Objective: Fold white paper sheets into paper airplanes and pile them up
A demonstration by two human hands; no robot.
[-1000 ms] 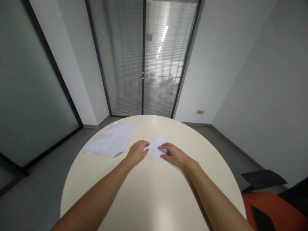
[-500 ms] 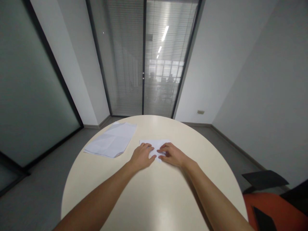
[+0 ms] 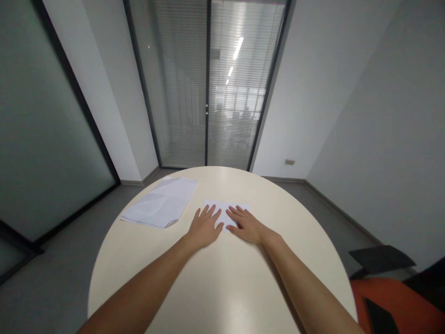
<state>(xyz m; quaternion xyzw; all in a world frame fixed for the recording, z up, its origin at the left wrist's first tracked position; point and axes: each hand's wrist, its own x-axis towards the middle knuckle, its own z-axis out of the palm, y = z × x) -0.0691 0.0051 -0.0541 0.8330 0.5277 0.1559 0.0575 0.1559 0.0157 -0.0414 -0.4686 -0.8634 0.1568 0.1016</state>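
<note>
A small folded white paper [image 3: 227, 207] lies flat near the middle of the round cream table [image 3: 222, 278]. My left hand [image 3: 204, 226] rests on its left part, fingers stretched out and flat. My right hand [image 3: 246, 224] lies on its right part, fingers also spread flat and pressing down. Both palms cover the near half of the paper; only its far edge and corners show. Neither hand grips anything.
A stack of creased white sheets [image 3: 160, 202] lies at the table's far left. An orange chair [image 3: 396, 304] with a black armrest [image 3: 380, 258] stands at the lower right. Glass doors with blinds [image 3: 207, 83] stand beyond the table.
The paper has been turned square to me and laid flat. My fingers went from curled pinches at its edges to lying stretched out on top of it.
</note>
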